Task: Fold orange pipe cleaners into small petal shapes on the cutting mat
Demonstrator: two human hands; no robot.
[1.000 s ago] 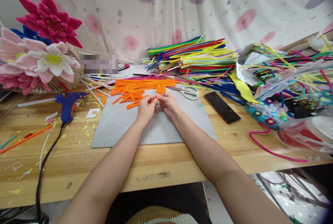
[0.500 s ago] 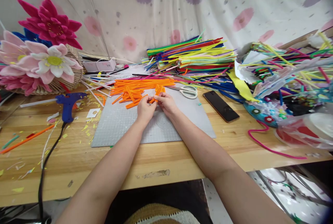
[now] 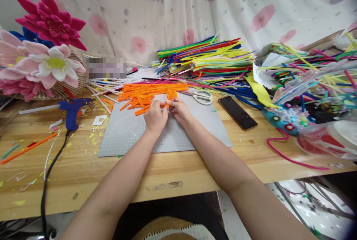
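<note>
Head view. Left hand (image 3: 156, 115): fingers curled almost fully in, fingertips appearing to pinch the lower end of a small bent orange piece (image 3: 171, 95). Right hand (image 3: 180, 111): thumb and fingers closed on the same piece from the other side. Exact contact is hidden behind the fingers.

Piece location: between the fingertips, above the far part of the grey mat (image 3: 125, 136) on the worktop (image 3: 195, 167), just in front of the orange strips (image 3: 150, 89).

Risks (judged): uneven pull between the two hands could twist the piece or spring its folds loose. A pinch too near the end might let it slip; dropped, it could be lost among strips of the same colour. The left knuckles are near the loose strips and could push them about. Scissors (image 3: 205, 98) lie close beyond the right hand; a wide reach may knock them.

Appearance: bright orange, apparently fuzzy, folded into short loops standing above the right fingertips. Number of loops: cannot tell.
</note>
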